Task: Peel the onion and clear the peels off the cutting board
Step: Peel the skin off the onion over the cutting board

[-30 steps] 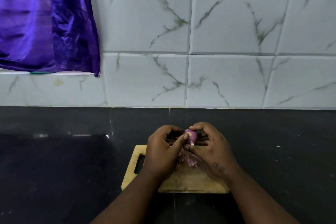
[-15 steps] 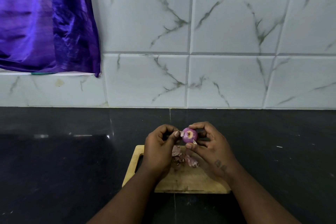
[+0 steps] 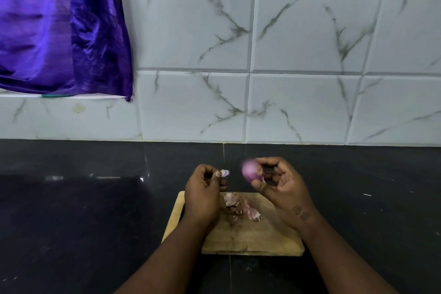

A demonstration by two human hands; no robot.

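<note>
A small purple onion point(image 3: 249, 171), slightly blurred, is held above the far edge of the wooden cutting board point(image 3: 250, 236) between the thumb and fingers of my right hand point(image 3: 281, 186). To its left, my left hand point(image 3: 204, 192) pinches a small pale peel piece point(image 3: 224, 173) at its fingertips, a short gap from the onion. A heap of pinkish peels point(image 3: 241, 207) lies on the board between my wrists. My left hand covers the board's handle end.
The board sits on a black stone counter point(image 3: 83, 210) that runs to a white marble-pattern tiled wall point(image 3: 298, 67). A purple cloth point(image 3: 59, 31) hangs at the upper left, over a ledge.
My hands have pulled apart: the left one came away to the left with a torn-off peel piece, and the right one shifted the onion slightly right.
</note>
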